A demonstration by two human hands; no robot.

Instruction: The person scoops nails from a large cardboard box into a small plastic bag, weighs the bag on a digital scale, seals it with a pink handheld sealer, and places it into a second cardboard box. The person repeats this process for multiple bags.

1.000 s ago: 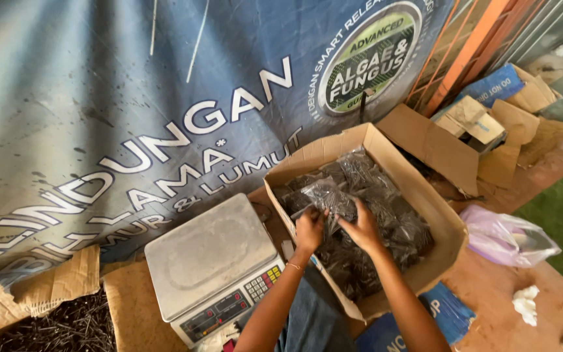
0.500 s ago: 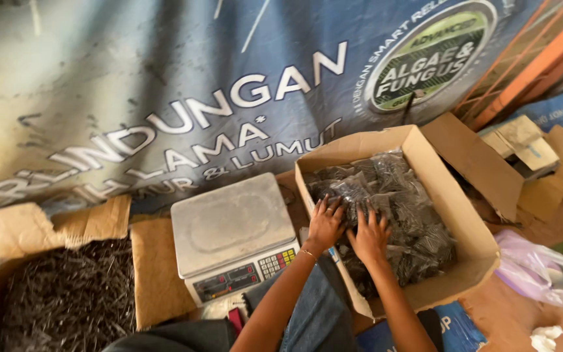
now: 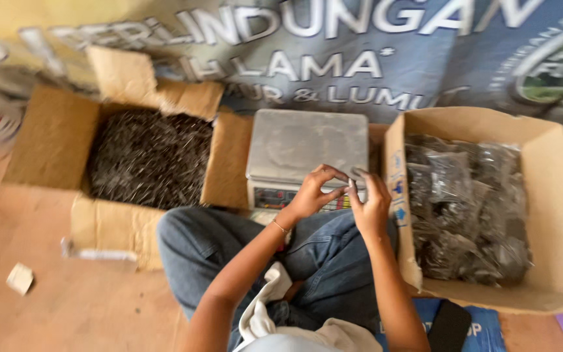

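Both of my hands hang together above my lap, just in front of the weighing scale (image 3: 307, 153). My left hand (image 3: 314, 192) is curled, thumb and fingertips pinched together, and my right hand (image 3: 369, 205) meets it with fingers bent inward. Between the fingertips sits something small and pale (image 3: 353, 182), pinched from both sides; it is too blurred for me to tell what it is. A thin bracelet circles my left wrist.

Under my arms are my jeans-clad knees (image 3: 210, 248), folded on the floor, with a pale cloth (image 3: 265, 313) lying across my lap. A dark flat phone (image 3: 447, 326) lies by my right elbow on a blue sheet.

Just beyond my fingers the scale stands, its metal platform bare and its key panel facing me. To its right, touching it, an open cardboard box (image 3: 555, 261) holds clear plastic bags of dark pieces (image 3: 464, 208). To its left another opened carton (image 3: 53, 137) is heaped with loose dark pieces (image 3: 148, 156). Farthest off, a blue printed banner (image 3: 360, 58) covers the ground behind everything.
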